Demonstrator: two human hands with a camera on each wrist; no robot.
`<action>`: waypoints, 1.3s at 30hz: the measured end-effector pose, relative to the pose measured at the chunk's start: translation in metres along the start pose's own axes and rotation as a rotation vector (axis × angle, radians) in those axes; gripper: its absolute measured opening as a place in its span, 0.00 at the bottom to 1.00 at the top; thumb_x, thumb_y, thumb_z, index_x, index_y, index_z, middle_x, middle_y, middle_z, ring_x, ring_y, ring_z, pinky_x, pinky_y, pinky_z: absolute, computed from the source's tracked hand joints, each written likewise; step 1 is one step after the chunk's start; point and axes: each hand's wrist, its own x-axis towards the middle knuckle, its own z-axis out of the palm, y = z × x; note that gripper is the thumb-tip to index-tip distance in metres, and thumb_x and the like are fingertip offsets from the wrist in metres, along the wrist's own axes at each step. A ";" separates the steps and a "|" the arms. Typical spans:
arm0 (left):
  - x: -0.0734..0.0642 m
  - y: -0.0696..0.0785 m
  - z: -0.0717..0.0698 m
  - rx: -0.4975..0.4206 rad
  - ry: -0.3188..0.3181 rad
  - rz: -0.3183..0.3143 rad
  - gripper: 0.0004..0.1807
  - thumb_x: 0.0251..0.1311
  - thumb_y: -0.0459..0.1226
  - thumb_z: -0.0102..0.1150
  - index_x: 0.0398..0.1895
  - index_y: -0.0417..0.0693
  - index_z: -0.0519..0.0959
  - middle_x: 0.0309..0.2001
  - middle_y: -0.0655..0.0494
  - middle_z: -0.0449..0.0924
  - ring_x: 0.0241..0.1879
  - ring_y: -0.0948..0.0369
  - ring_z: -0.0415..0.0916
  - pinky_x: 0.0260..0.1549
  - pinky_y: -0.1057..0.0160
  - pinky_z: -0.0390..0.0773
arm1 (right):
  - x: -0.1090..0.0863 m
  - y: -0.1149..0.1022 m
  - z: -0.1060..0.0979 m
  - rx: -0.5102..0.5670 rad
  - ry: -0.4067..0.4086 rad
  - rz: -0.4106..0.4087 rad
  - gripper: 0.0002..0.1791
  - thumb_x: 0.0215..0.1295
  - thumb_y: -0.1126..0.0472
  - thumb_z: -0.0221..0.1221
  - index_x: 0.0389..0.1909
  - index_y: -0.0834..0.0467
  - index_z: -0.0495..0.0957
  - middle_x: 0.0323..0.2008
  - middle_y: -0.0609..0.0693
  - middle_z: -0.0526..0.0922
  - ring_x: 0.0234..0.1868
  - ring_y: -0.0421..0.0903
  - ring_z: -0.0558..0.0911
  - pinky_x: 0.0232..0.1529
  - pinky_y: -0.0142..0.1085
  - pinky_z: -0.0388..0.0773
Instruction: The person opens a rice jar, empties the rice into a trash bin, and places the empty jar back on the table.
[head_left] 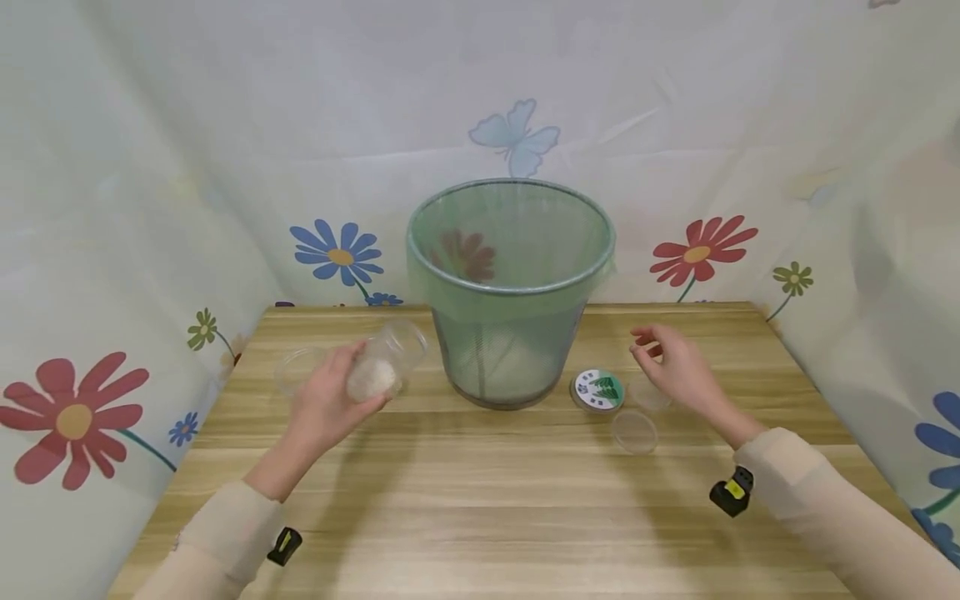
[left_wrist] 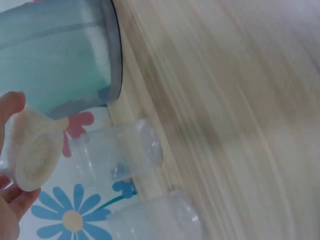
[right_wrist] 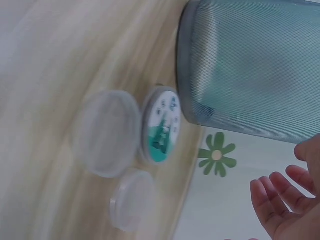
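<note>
My left hand (head_left: pixel 322 400) grips a clear plastic jar (head_left: pixel 369 379) by its side, held tilted above the table with some whitish stuff at its base. In the left wrist view that jar's pale round bottom (left_wrist: pixel 36 162) faces the camera. Two more clear jars stand behind it, one nearer the basket (left_wrist: pixel 117 152) and one farther left (left_wrist: pixel 157 220). On the other side, my right hand (head_left: pixel 678 367) hovers with loosely bent fingers and holds nothing. Below it lie two clear round lids (head_left: pixel 635 432) and a round lid with a green and white label (head_left: pixel 597 390).
A mesh wastebasket (head_left: pixel 498 333) lined with a green bag stands at the table's back middle. The wooden table (head_left: pixel 480 500) meets a flower-printed cloth (head_left: pixel 337 125) at its back and sides.
</note>
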 end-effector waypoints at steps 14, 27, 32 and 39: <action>0.032 -0.014 -0.029 0.031 0.010 -0.045 0.44 0.36 0.42 0.74 0.58 0.36 0.66 0.50 0.38 0.74 0.45 0.43 0.74 0.36 0.44 0.76 | 0.047 -0.019 -0.040 0.017 -0.048 0.026 0.14 0.64 0.61 0.53 0.48 0.64 0.73 0.35 0.60 0.81 0.29 0.53 0.83 0.23 0.34 0.78; 0.078 -0.014 -0.058 0.039 -0.017 -0.129 0.44 0.41 0.45 0.71 0.61 0.37 0.63 0.52 0.38 0.72 0.47 0.42 0.72 0.38 0.41 0.73 | 0.080 -0.042 -0.058 -0.005 -0.048 0.073 0.17 0.67 0.58 0.49 0.51 0.63 0.72 0.38 0.61 0.81 0.27 0.51 0.83 0.24 0.35 0.78; 0.096 -0.015 -0.068 0.039 -0.049 -0.183 0.44 0.46 0.47 0.67 0.64 0.39 0.59 0.54 0.39 0.70 0.48 0.42 0.71 0.37 0.40 0.72 | 0.093 -0.048 -0.064 -0.009 -0.049 0.097 0.18 0.68 0.58 0.47 0.53 0.64 0.70 0.41 0.64 0.79 0.30 0.55 0.83 0.28 0.43 0.80; 0.115 -0.018 -0.079 0.085 -0.056 -0.209 0.45 0.46 0.47 0.67 0.65 0.41 0.58 0.55 0.39 0.69 0.47 0.40 0.70 0.36 0.40 0.72 | 0.109 -0.058 -0.071 -0.025 -0.050 0.140 0.20 0.68 0.56 0.44 0.54 0.64 0.70 0.44 0.64 0.79 0.29 0.53 0.84 0.24 0.34 0.77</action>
